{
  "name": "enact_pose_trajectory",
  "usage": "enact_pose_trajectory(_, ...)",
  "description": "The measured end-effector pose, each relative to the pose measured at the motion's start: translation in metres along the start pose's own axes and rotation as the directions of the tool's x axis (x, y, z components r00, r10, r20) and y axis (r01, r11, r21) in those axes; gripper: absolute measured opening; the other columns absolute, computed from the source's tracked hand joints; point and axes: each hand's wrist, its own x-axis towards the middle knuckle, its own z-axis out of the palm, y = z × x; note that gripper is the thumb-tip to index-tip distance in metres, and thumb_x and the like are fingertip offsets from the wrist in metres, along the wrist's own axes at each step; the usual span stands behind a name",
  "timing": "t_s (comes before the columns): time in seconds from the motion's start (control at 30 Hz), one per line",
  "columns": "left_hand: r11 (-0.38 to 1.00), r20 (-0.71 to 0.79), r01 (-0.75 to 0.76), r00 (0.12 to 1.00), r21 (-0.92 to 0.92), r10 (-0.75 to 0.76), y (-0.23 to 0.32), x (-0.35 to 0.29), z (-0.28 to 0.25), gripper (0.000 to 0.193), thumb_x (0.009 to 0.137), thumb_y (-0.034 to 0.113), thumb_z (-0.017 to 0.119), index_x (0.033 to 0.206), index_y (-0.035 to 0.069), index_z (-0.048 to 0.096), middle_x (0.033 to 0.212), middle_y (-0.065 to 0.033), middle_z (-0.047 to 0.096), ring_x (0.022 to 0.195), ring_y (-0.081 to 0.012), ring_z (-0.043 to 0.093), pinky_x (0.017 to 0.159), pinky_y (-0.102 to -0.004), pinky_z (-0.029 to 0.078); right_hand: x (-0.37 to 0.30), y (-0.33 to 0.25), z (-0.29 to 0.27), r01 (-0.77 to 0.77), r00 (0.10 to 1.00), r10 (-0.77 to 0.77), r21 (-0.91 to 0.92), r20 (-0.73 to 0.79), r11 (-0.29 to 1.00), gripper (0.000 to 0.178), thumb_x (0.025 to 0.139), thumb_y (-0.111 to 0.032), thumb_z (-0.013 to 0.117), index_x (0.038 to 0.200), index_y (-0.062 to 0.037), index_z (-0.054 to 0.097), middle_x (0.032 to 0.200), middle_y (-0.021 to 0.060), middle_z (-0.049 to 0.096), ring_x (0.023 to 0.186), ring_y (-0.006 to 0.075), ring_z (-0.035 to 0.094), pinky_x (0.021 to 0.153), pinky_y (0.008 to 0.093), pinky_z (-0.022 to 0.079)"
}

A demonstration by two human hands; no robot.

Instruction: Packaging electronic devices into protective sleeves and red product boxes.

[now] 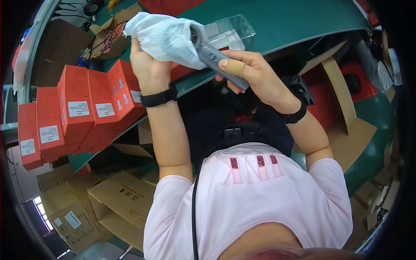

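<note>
A grey handheld device with a long handle and buttons lies partly inside a white soft bag. Its rounded head is mostly covered by the bag, so I cannot make out its exact kind. From below, my left hand supports the bag, its fingers largely hidden behind the material. My right hand, with a tan bandage round the thumb, is closed on the handle. Just behind the device, a clear plastic tray rests on the green table.
Several red boxes with white labels stand in a row along the left table edge. Behind them sits a small cardboard box with colourful contents. Open cartons lie lower left; another carton and a red stool are right.
</note>
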Motion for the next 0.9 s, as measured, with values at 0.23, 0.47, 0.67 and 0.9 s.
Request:
enact_pose_trajectory(0.23,0.999,-0.09,-0.034,0.995,-0.025,0.032,-0.002,0.001,0.001,0.045,0.111,0.035,0.031,0.135,0.003,0.053,0.133,-0.0154,0.062,0.122,-0.0355,0.059,0.106,-0.0543,0.049,-0.01,0.003,-0.005,-0.075,0.997,0.075,0.036,-0.007,0.997,0.041,0.099,-0.024,0.055,0.131,0.0015,0.062,0.089,0.0054,0.067,0.061,0.0073,0.054,0.056,0.0219,0.04)
enact_pose_trajectory(0.47,0.988,-0.037,0.063,0.997,-0.144,-0.069,0.004,-0.003,0.003,0.044,0.11,0.033,0.034,0.136,0.003,0.053,0.133,-0.0171,0.062,0.123,-0.0368,0.059,0.109,-0.0556,0.046,-0.019,0.004,0.004,0.032,0.999,-0.031,0.047,-0.012,0.998,0.047,0.095,-0.025,0.054,0.132,0.0035,0.06,0.09,0.0082,0.067,0.063,0.0083,0.054,0.059,0.0226,0.042)
enact_pose_trajectory(0.67,0.998,0.001,0.026,1.0,0.057,-0.026,0.007,0.004,0.007,0.039,0.109,0.029,0.039,0.132,0.001,0.056,0.132,-0.0172,0.062,0.119,-0.0353,0.061,0.104,-0.0516,0.05,-0.023,0.0,0.004,0.048,0.999,-0.048,0.043,-0.018,0.998,0.053,0.09,-0.024,0.053,0.135,0.0039,0.058,0.094,0.0105,0.068,0.066,0.0103,0.055,0.062,0.0243,0.043)
enact_pose_trajectory(0.9,0.956,0.048,-0.096,0.995,0.278,0.086,0.014,0.007,0.01,0.038,0.109,0.027,0.041,0.132,0.001,0.056,0.131,-0.0173,0.063,0.118,-0.0342,0.062,0.104,-0.0505,0.051,-0.02,-0.001,0.002,0.059,0.997,-0.058,0.018,-0.043,0.998,0.057,0.088,-0.023,0.052,0.137,0.0039,0.057,0.094,0.0115,0.068,0.067,0.0124,0.056,0.063,0.0253,0.043)
